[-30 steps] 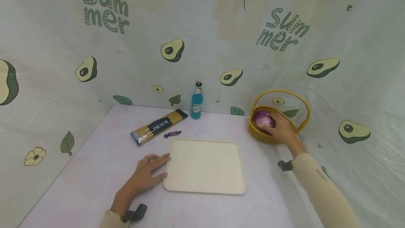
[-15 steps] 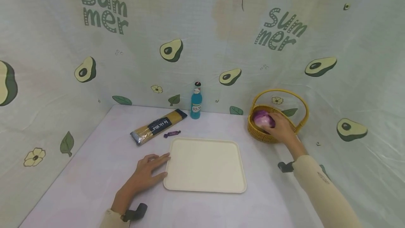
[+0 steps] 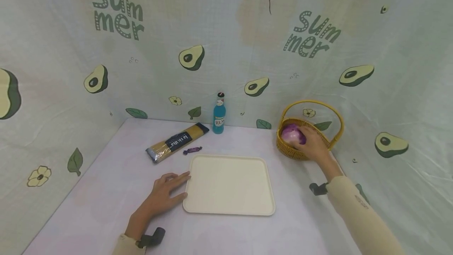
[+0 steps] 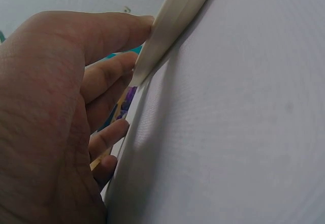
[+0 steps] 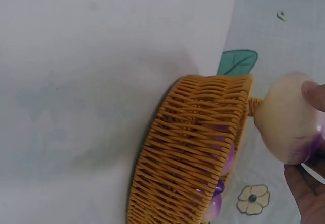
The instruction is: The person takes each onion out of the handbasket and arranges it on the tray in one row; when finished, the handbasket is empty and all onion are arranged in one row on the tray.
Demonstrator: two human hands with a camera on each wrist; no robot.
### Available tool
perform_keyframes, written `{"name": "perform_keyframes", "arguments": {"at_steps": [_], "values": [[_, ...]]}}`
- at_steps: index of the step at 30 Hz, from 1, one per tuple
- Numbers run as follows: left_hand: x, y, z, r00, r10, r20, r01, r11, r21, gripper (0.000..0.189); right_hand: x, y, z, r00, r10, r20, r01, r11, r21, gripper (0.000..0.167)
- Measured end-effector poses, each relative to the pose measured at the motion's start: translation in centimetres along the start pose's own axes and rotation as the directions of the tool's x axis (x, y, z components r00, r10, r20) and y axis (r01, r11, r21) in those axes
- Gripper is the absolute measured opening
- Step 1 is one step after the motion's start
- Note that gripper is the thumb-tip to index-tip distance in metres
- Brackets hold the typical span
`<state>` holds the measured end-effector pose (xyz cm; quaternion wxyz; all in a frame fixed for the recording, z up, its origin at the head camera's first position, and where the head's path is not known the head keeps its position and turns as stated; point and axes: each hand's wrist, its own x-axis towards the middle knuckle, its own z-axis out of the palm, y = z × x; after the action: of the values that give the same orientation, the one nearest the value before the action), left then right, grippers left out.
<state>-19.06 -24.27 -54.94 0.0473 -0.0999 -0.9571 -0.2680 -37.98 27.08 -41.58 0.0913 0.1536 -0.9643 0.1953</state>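
Note:
My right hand (image 3: 313, 145) grips a round purple-and-white turnip (image 3: 293, 133) over the wicker basket (image 3: 291, 152) at the right. Seen from the right wrist, the turnip (image 5: 284, 122) is above the basket's rim, thumb on one side and fingers on the other. Behind the woven wall (image 5: 175, 173) more purple-and-white pieces (image 5: 213, 209) show, partly hidden. My left hand (image 3: 164, 194) rests at the left edge of the cream tray (image 3: 230, 186), fingers loosely extended. In the left wrist view its thumb and fingertips are right at the tray's rim (image 4: 175, 23).
Left of the tray's far edge lie a pack of spaghetti (image 3: 178, 141) and a small purple-wrapped candy (image 3: 192, 150). A blue bottle (image 3: 219, 118) stands upright by the back cloth (image 3: 226, 23). The basket's tall handle (image 3: 313, 101) arches over its opening.
The right hand has shifted slightly left with the turnip, which has turned a little in its grip. The left hand stays at the tray. The head view has shifted slightly.

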Motion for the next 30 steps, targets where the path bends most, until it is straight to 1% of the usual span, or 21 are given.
{"name": "perform_keyframes", "arguments": {"at_steps": [9, 14, 24, 30], "values": [[0.0, -0.1, 0.1, 0.999, 0.021, -0.024, -0.021, 1.0, -0.003, 0.059, -0.4, -0.4, 0.5, 0.999, -0.04, -0.033, 0.041, 0.999, 0.021, 0.073], [-0.1, -0.1, 0.1, 0.999, 0.028, -0.022, -0.028, 1.0, -0.009, 0.059, -0.7, -0.8, 0.6, 0.997, -0.069, -0.046, 0.071, 0.996, 0.047, 0.072], [-0.1, 0.1, 0.0, 0.999, 0.035, -0.026, -0.035, 0.999, 0.008, 0.06, -1.1, -1.7, 1.0, 0.996, -0.086, -0.039, 0.088, 0.994, 0.059, 0.076], [-0.2, 0.1, 0.0, 0.999, 0.032, -0.04, -0.032, 0.999, -0.006, 0.059, -1.4, -2.4, 1.3, 0.993, -0.105, -0.047, 0.109, 0.991, 0.083, 0.075]]}}
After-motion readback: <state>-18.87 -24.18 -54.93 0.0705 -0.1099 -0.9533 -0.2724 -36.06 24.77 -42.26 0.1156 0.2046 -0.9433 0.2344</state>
